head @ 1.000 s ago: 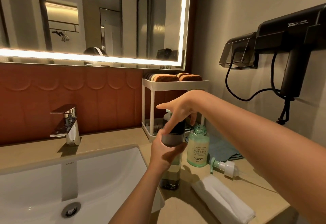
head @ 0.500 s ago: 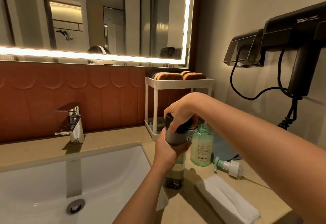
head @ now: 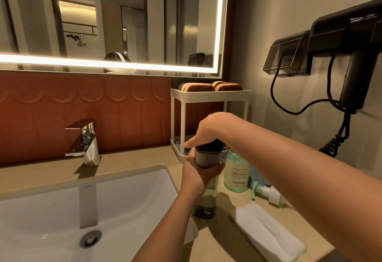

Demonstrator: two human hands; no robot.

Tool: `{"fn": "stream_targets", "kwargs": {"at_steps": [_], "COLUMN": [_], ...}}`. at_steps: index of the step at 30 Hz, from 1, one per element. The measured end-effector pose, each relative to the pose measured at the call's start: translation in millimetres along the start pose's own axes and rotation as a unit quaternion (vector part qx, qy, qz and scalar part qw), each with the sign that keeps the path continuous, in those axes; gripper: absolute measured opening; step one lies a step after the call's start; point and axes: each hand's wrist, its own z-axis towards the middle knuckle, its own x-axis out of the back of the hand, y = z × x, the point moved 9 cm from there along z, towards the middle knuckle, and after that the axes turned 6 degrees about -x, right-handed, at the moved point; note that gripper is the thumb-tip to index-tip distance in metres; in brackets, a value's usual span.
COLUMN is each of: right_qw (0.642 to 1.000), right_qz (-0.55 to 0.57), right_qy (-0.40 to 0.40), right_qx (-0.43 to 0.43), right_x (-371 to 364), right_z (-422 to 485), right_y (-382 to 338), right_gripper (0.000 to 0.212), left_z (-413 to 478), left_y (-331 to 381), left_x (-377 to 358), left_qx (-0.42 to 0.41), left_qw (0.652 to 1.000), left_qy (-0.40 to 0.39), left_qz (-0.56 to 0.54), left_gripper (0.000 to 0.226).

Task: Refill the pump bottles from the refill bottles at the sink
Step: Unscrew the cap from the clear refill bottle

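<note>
Big lit mirror (head: 115, 20) on the wall, red tile (head: 103, 109) under it. White sink (head: 62, 210) set in the beige table (head: 144, 158), drain (head: 90, 239) in the bottom, chrome tap (head: 84, 142) behind it. Black hair dryer (head: 349, 55) hangs on the right wall, cord looping down. White two-tier rack (head: 208, 96) in the back corner, brown sponges (head: 208, 87) on top, lower shelf mostly hidden behind the hands. Folded white towel (head: 266, 232) on the table near the front edge.

Tall clear bottle (head: 204, 183) stands on the table just right of the sink, grey collar and dark cap at the top; contents look clear with dark bits at the base. Left hand (head: 198, 177) wraps its middle, fingers closed around it. Right hand (head: 208, 129) sits over the dark cap, fingers closed on it, forearm crossing in front of the table's right side. Green bottle (head: 236, 173) marked YAPING just right, open neck partly hidden by the right arm, pale green liquid nearly to the shoulder. Its green-and-white pump head (head: 266, 194) lies on its side on the table, beside it.
</note>
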Motion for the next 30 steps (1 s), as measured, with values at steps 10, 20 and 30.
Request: {"fn": "stream_targets", "kwargs": {"at_steps": [10, 20, 30], "right_qw": [0.996, 0.956, 0.888], "right_qz": [0.005, 0.232, 0.426], "right_qy": [-0.072, -0.039, 0.14], "right_qx": [0.057, 0.173, 0.103], "right_x": [3, 26, -46], "right_z": [-1, -17, -11], "right_y": [3, 25, 100], "right_gripper": [0.063, 0.064, 0.054], "left_z": [-1, -2, -4], "left_y": [-4, 3, 9], "left_x": [-1, 1, 2], "left_qx": [0.006, -0.026, -0.034], "left_qw": [1.0, 0.999, 0.999], "left_qy": [-0.009, -0.021, -0.029], "left_qz": [-0.003, 0.027, 0.023], "left_gripper": [0.057, 0.06, 0.058]}}
